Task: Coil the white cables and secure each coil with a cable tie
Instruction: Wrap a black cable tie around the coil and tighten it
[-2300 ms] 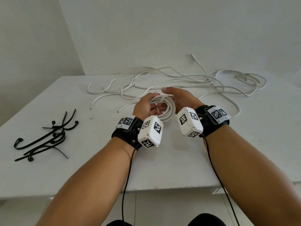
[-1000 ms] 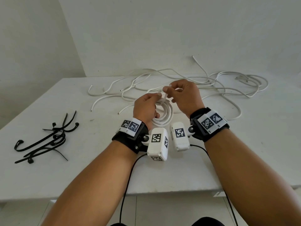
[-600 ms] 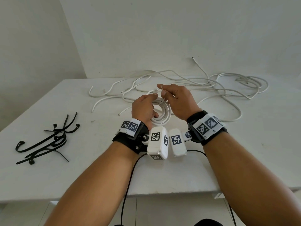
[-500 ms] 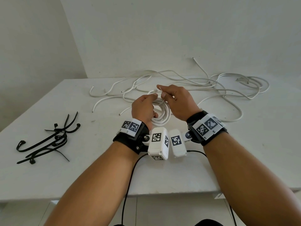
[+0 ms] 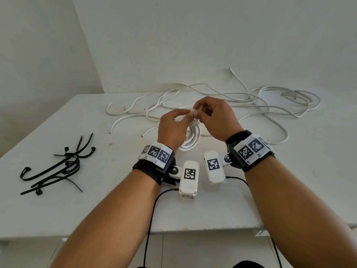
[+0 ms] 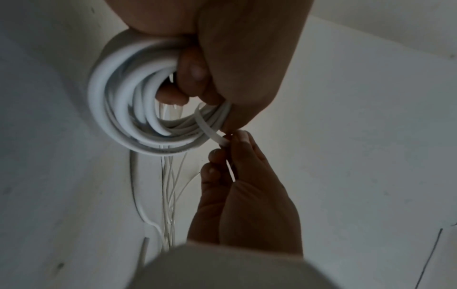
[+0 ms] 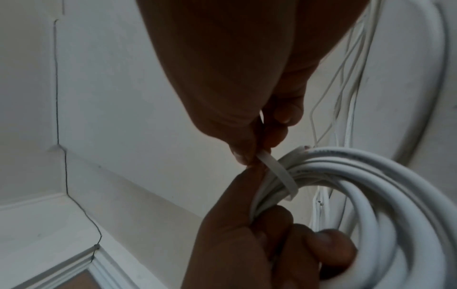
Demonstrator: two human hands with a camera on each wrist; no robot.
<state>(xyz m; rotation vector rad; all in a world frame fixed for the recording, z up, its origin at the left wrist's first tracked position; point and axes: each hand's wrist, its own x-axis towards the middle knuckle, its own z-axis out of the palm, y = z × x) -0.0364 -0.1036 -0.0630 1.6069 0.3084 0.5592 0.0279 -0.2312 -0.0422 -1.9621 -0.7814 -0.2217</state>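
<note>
Now the springy coil (image 6: pixel 138 109) is gripped by the left hand (image 5: pixel 172 128). The thin, bendy tie (image 7: pixel 277 172) is pinched by the right hand (image 5: pixel 218 117); its end is probably best held tight.

Hands and coil mid-table, loose cables behind, ties to the left

On the table (image 5: pixel 58 213), the left hand (image 5: pixel 172 130) and right hand (image 5: pixel 218 120) meet at the middle with the cable coil (image 5: pixel 191 140) between and under them, a cable tie (image 7: pixel 277 172) looped round it. Loose cables (image 5: pixel 270 105) sprawl behind, spreading right. A heap of cable ties (image 5: pixel 58 167) lies well apart at the left.
</note>
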